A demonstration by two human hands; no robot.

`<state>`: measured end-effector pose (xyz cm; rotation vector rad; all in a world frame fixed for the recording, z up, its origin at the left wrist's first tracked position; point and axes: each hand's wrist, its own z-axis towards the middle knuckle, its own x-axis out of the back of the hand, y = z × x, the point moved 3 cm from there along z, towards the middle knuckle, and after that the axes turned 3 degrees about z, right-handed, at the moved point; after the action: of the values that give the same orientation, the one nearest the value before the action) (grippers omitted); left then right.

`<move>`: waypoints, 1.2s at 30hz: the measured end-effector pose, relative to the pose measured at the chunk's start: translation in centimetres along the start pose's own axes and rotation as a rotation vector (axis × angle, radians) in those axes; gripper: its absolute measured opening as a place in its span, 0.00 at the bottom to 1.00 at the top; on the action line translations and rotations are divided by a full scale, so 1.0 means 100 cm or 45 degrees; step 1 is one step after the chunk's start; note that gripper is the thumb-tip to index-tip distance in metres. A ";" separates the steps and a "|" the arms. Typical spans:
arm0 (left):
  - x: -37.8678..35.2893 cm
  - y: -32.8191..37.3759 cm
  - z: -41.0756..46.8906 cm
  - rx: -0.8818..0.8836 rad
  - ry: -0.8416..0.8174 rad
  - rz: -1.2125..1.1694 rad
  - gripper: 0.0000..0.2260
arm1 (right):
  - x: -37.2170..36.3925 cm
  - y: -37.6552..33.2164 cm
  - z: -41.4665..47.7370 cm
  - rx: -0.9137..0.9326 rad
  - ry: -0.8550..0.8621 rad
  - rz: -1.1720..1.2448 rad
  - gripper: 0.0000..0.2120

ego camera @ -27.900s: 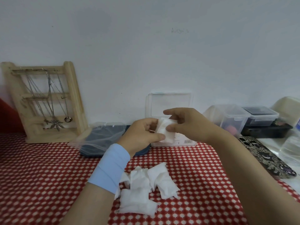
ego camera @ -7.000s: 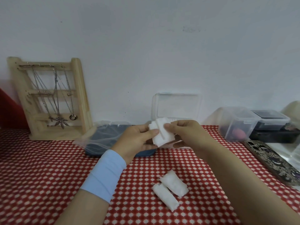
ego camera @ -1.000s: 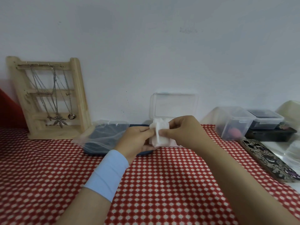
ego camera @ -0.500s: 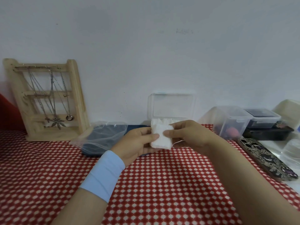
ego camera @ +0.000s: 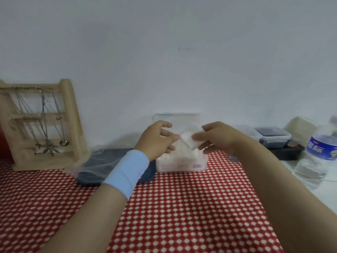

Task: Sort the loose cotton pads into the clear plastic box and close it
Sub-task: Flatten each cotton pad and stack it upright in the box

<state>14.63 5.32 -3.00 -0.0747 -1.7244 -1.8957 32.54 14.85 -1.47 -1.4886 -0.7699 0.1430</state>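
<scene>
The clear plastic box (ego camera: 198,166) stands at the back of the table, packed with white cotton pads, its lid (ego camera: 179,118) upright against the wall. Just above the box my right hand (ego camera: 217,138) pinches one white cotton pad (ego camera: 188,140) between thumb and fingers. My left hand (ego camera: 156,140) hovers beside it with the fingers spread; one fingertip is close to the pad's left corner. The picture is blurred there, so I cannot tell if they touch. No loose pads lie on the cloth in view.
A red-and-white checked cloth (ego camera: 182,207) covers the table. A wooden jewellery stand (ego camera: 42,125) leans at the left. A dark blue pouch in plastic (ego camera: 102,163) lies left of the box. Lidded containers (ego camera: 273,136) and a water bottle (ego camera: 317,157) stand at the right.
Both hands moved up and back over the box. My left hand let go of the pad and spread its fingers; my right hand keeps the pad.
</scene>
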 end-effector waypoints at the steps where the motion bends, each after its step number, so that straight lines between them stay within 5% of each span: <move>1: -0.005 0.004 0.008 -0.062 0.019 0.164 0.13 | 0.011 0.000 0.003 0.003 0.108 0.007 0.09; 5: -0.049 0.005 0.032 -0.258 -0.254 0.753 0.12 | 0.034 0.008 0.013 -0.056 0.236 -0.025 0.09; 10: -0.084 -0.017 0.046 -0.171 -0.537 1.283 0.18 | 0.029 0.027 0.024 -0.118 0.193 -0.025 0.10; 15: -0.085 -0.017 0.054 -0.130 -0.410 1.345 0.22 | 0.021 0.042 0.030 -0.249 0.164 0.131 0.10; 18: -0.086 -0.006 0.056 -0.070 -0.387 1.326 0.12 | 0.013 0.049 0.035 -0.246 0.111 0.259 0.11; 26: -0.072 -0.012 0.064 0.072 -0.510 1.670 0.25 | 0.007 0.061 0.041 -0.088 0.226 -0.381 0.08; 32: -0.070 -0.017 0.053 0.025 -0.500 1.520 0.18 | 0.000 0.045 0.041 -0.043 0.190 -0.579 0.10; 36: -0.068 -0.018 0.049 0.008 -0.491 1.471 0.17 | -0.004 0.031 0.042 -0.127 0.183 -0.978 0.17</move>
<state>17.90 12.43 -6.54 -1.2088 -1.3711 -1.0147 31.06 18.52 -4.92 -1.1863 -1.1864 -0.5808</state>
